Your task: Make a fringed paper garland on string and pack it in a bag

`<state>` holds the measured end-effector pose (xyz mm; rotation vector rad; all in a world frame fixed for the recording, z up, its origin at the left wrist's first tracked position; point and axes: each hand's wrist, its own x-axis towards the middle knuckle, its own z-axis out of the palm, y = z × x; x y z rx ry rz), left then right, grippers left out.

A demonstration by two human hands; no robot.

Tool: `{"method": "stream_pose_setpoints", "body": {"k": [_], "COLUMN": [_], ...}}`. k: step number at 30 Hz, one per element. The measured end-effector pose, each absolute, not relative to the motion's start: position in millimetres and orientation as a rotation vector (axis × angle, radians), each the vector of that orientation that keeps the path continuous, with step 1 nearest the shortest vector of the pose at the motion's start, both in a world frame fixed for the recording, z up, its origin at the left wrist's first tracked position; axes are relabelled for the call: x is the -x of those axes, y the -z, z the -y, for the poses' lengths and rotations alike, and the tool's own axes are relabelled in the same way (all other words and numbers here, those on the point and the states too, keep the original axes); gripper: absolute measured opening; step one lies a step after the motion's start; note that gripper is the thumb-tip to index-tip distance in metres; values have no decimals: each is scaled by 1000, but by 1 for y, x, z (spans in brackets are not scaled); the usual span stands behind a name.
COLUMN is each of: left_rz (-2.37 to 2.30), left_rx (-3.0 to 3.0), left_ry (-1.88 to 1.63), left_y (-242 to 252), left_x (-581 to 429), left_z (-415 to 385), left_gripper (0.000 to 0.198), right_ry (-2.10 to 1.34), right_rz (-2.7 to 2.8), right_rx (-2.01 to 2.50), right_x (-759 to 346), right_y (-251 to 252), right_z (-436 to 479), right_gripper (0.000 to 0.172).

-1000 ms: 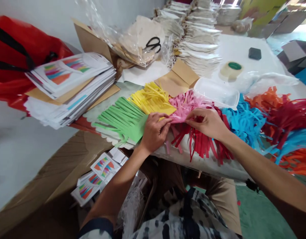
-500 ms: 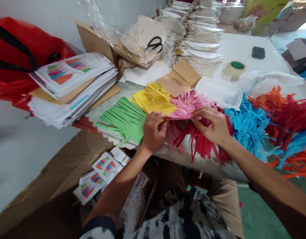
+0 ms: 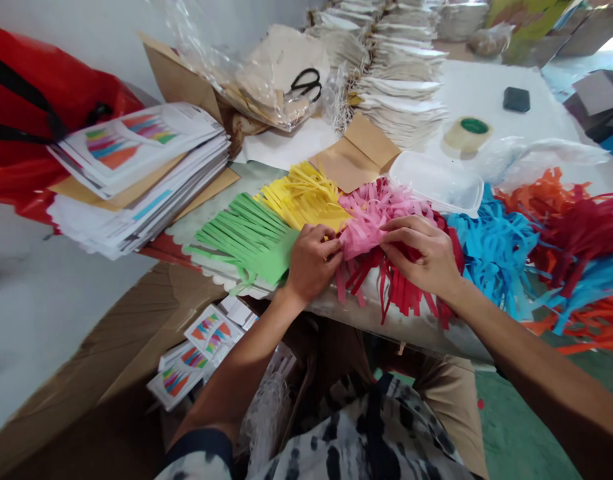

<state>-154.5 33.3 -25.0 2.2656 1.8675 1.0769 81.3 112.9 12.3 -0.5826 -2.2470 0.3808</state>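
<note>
Between my hands lies a pink paper fringe (image 3: 361, 230), its upper edge strip turned toward me. My left hand (image 3: 314, 260) pinches its left end, fingers curled. At the fringe's right end, my right hand (image 3: 421, 253) grips the paper between thumb and fingertips. Left of my left hand a green fringe (image 3: 266, 240) lies flat near the table edge, and a yellow fringe (image 3: 306, 197) overlaps behind it. Beneath the pink paper and my right hand, a red fringe (image 3: 404, 293) hangs over the edge. A blue fringe (image 3: 501, 247) lies to the right.
A stack of printed sheets (image 3: 151, 180) stands at the left beside a red bag (image 3: 41, 127). Behind are brown paper (image 3: 356, 153), a plastic container (image 3: 436, 180), a tape roll (image 3: 467, 135), scissors (image 3: 306, 83) and stacked white bundles (image 3: 396, 100). Orange fringes (image 3: 596, 320) lie at right.
The pink fringe's near edge, stretched straight between my hands before, now hangs lower and folded toward me. My hands have stayed nearly in place. The view has shifted slightly.
</note>
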Motion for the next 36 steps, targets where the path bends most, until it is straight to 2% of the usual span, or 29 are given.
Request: {"method": "stream_pose_setpoints", "body": {"k": [5, 14, 21, 25, 29, 36], "left_rz": [-2008, -1975, -1894, -1989, -2075, -2121], "left_rx": [-2415, -2321, -2274, -2379, -2482, -2551], "left_ry": [-867, -1002, -1037, -964, -858, -773], "left_y": [24, 23, 30, 33, 28, 16], "left_x": [152, 145, 135, 133, 134, 155], "left_z": [-41, -51, -61, -64, -64, -72], "left_gripper": [20, 12, 28, 10, 30, 38], "right_ry": [-299, -400, -369, -180, -71, -134], "right_rz": [2283, 2251, 2246, 2313, 2306, 2196], "right_rx": [595, 619, 621, 545, 493, 548], "right_x": [-86, -95, -101, -102, -99, -106], "right_y": [-30, -23, -5, 9, 11, -20], "right_z": [-107, -106, -92, -83, -80, -90], "right_gripper": [11, 9, 12, 19, 21, 15]}}
